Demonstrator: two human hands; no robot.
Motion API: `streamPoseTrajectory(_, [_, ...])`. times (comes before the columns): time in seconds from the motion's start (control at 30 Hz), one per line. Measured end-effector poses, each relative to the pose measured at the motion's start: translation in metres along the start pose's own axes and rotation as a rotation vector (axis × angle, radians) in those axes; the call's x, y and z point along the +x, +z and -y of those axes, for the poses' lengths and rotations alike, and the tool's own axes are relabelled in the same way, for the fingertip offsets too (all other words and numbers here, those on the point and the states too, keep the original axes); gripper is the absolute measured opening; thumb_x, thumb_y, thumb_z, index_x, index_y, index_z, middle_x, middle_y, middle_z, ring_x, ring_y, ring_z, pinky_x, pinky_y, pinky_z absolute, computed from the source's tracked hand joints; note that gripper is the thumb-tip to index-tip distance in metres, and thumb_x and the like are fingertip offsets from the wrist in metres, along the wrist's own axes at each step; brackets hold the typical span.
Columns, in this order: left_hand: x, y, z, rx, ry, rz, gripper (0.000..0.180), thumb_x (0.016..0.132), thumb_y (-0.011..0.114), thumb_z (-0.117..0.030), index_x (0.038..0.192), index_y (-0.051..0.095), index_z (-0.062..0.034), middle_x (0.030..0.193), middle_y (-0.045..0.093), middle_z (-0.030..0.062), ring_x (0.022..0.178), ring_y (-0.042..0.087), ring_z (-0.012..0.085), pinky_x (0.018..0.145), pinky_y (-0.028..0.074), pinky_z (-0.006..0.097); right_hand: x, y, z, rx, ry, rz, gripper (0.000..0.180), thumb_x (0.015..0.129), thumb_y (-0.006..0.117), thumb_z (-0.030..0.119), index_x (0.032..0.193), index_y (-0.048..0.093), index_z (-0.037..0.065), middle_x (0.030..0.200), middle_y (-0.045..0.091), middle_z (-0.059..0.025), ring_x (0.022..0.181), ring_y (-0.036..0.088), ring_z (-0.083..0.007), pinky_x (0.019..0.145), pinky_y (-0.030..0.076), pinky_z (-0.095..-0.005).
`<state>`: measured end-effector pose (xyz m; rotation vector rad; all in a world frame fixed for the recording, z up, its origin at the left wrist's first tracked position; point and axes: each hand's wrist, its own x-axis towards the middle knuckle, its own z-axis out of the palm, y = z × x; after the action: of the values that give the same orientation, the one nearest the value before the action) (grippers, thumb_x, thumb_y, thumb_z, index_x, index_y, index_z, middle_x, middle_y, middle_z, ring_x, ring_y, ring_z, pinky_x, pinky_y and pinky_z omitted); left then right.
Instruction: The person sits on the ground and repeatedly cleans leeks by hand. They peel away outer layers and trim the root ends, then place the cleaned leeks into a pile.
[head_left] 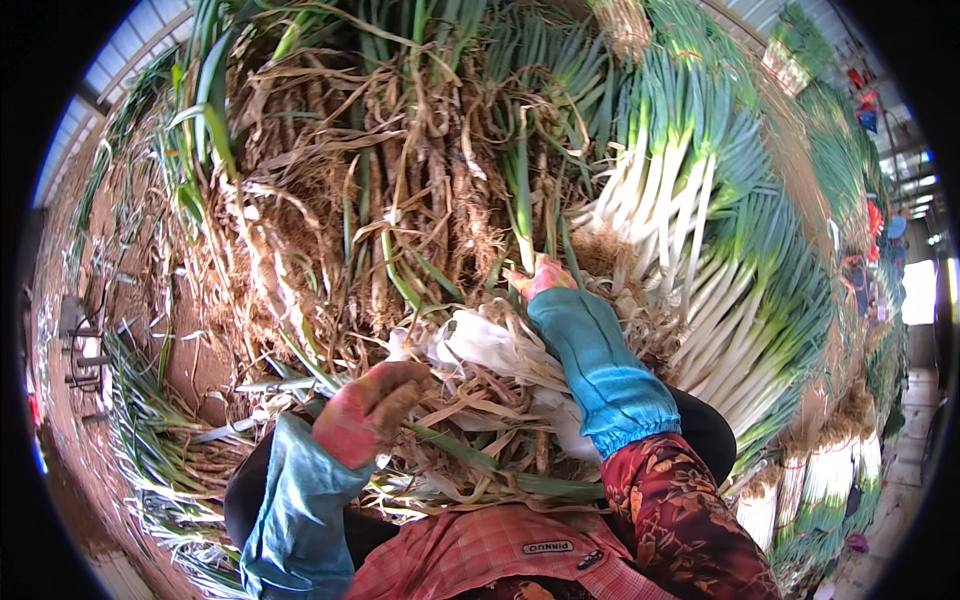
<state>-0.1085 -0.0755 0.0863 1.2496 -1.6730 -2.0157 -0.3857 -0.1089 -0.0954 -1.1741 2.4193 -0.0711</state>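
My right hand point(545, 277) reaches forward to the edge of the heap, in a blue sleeve cover. Its fingers are closed around the lower end of a leek point(522, 195), whose green leaves point away from me. My left hand point(368, 410) hovers over the trimmings near my lap, fingers stretched out and holding nothing. Both hands look stained reddish and yellow. Ahead lies a big pile of untrimmed leeks point(430, 190), with brown dry husks and roots. Between my hands is a mound of peeled leaves point(490, 345), pale and papery.
Cleaned leeks point(700, 220) with white stalks lie fanned out on the right. Tied bundles point(820, 490) stand at the lower right, and more bundles point(795, 50) lie at the far right. Green leaf waste point(170, 470) covers the ground to my left. Other people point(880, 240) are far right.
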Motion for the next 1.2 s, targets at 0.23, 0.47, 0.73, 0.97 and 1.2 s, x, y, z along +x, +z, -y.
streamPoseTrajectory(0.23, [-0.02,-0.019,-0.001,-0.076,0.02,-0.013,0.033,0.084,0.042,-0.024,0.103,0.045,0.0017,0.093,0.053,0.0073,0.088,0.047,0.0131,0.079,0.036,0.025,-0.024,-0.044,0.015,0.82,-0.053,0.111,0.054,0.059,0.069,0.007,0.107,0.045,0.002,0.09,0.058,-0.0114,0.079,0.055,-0.019,0.072,0.042,-0.0271])
streamPoseTrajectory(0.47, [-0.015,-0.03,0.01,-0.257,0.275,-0.097,0.039,0.084,0.042,-0.029,0.105,0.044,0.0027,0.095,0.053,0.0124,0.088,0.052,0.0195,0.079,0.041,0.031,-0.101,-0.094,0.042,1.373,-0.283,0.437,0.039,0.072,0.059,0.012,0.107,0.046,0.002,0.093,0.055,-0.0062,0.082,0.05,-0.0126,0.076,0.039,-0.0267])
streamPoseTrajectory(0.73, [-0.036,-0.046,0.001,-0.705,0.65,-0.305,0.04,0.081,0.046,-0.027,0.111,0.04,-0.0005,0.096,0.054,0.0113,0.086,0.053,0.0213,0.078,0.041,0.031,-0.22,-0.096,0.126,1.038,-1.018,0.746,0.053,0.075,0.053,0.003,0.123,0.029,0.005,0.114,0.041,-0.0037,0.104,0.037,-0.0133,0.087,0.029,-0.0236])
streamPoseTrajectory(0.97, [-0.064,-0.049,0.014,-0.797,0.745,-0.179,0.029,0.08,0.049,-0.019,0.102,0.05,-0.0001,0.093,0.056,0.0063,0.081,0.053,0.0136,0.071,0.043,0.027,-0.256,-0.106,0.183,1.132,-1.041,0.32,0.028,0.071,0.058,0.002,0.097,0.048,-0.001,0.091,0.055,-0.0093,0.085,0.052,-0.0168,0.073,0.043,-0.0256])
streamPoseTrajectory(1.2, [-0.072,-0.063,0.018,-1.038,0.663,-0.395,0.04,0.08,0.045,-0.031,0.105,0.043,-0.0006,0.098,0.053,0.0152,0.09,0.052,0.025,0.076,0.044,0.04,-0.266,-0.097,0.159,0.504,-1.254,-0.212,0.018,0.07,0.058,0.008,0.064,0.042,0.004,0.053,0.041,-0.011,0.047,0.043,-0.0259,0.044,0.034,-0.0336])
